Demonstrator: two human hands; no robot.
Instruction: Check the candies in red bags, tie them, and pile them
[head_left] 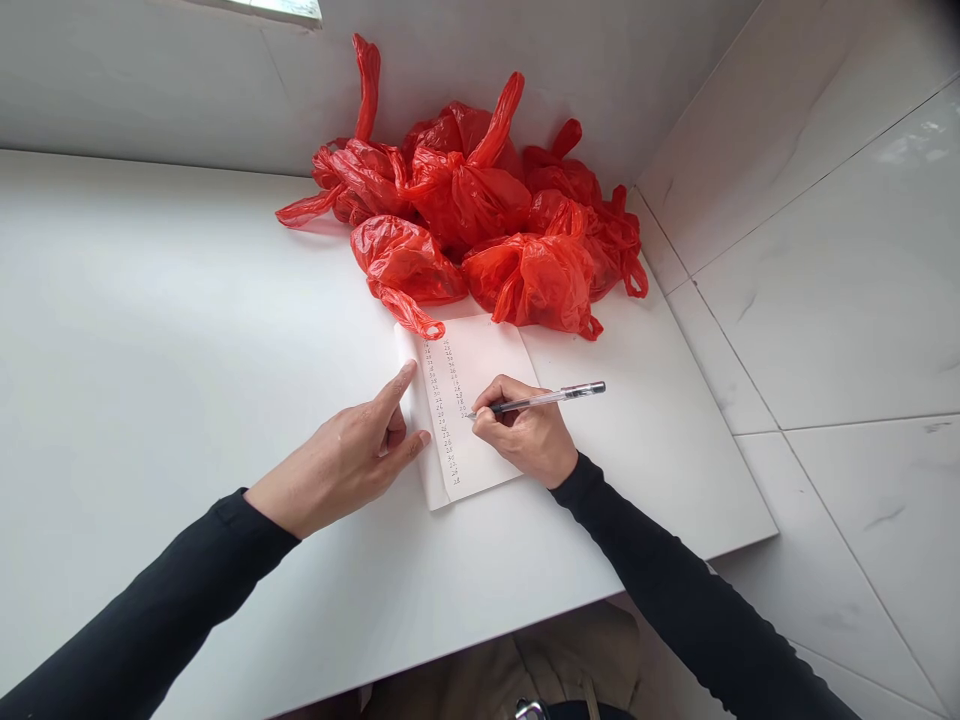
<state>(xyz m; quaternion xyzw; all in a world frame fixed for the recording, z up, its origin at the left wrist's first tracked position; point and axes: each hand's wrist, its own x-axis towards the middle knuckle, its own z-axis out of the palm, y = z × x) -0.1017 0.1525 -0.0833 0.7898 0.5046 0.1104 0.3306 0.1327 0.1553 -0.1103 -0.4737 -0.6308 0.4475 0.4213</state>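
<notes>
A white notebook [491,465] lies on the table, its page bearing two columns of handwritten numbers. My right hand [529,430] grips a clear pen with a dark tip section, the pen [555,397] slanting up to the right. Its tip meets the page at the lowest number of the second column. At the notebook's left edge rests my left hand [352,450], with index finger and thumb spread apart and the other fingers curled under. One red plastic bag [409,265] has its knotted end lying over the top of the page.
Several more tied red plastic bags [469,195] are heaped behind the notebook against the grey wall [480,50]. The white table [187,330] stretches to the left. Its right edge runs beside a marble-look tiled surface [847,330]; the front edge is close to my body.
</notes>
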